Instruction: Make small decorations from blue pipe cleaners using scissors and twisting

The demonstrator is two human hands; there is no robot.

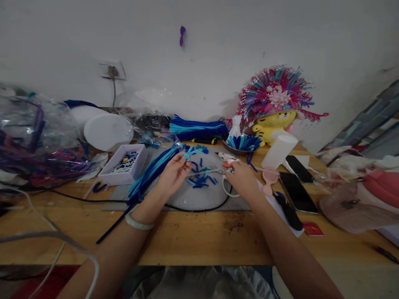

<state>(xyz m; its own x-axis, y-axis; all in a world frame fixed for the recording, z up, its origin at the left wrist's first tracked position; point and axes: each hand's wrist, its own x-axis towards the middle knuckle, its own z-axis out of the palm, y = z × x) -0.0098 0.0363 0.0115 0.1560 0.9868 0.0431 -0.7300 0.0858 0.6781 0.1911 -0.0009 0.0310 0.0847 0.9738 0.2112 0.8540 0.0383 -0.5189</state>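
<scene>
My left hand (174, 172) pinches a short light-blue pipe cleaner piece (187, 156), looped at the fingertips, above the grey mat. My right hand (241, 177) is closed at the scissors (227, 189); their pale handle loop shows below the fingers and the blades point left. Some of the grip is hidden. Just behind that hand lies a patterned glue gun (223, 156) with an orange trigger, its nozzle toward the left. Blue pipe cleaner cuttings (199, 181) are scattered between the hands. Under my left forearm runs a bundle of long blue pipe cleaners (152, 168).
Left stands a white box of beads (124, 164). At the back are more pipe cleaners (198, 128), a bowl of blue petal-like pieces (243, 145) and a yellow plush toy (274, 124) under a colourful headdress (277, 91). Phones (297, 193) lie right; a black cable (193, 211) crosses the front.
</scene>
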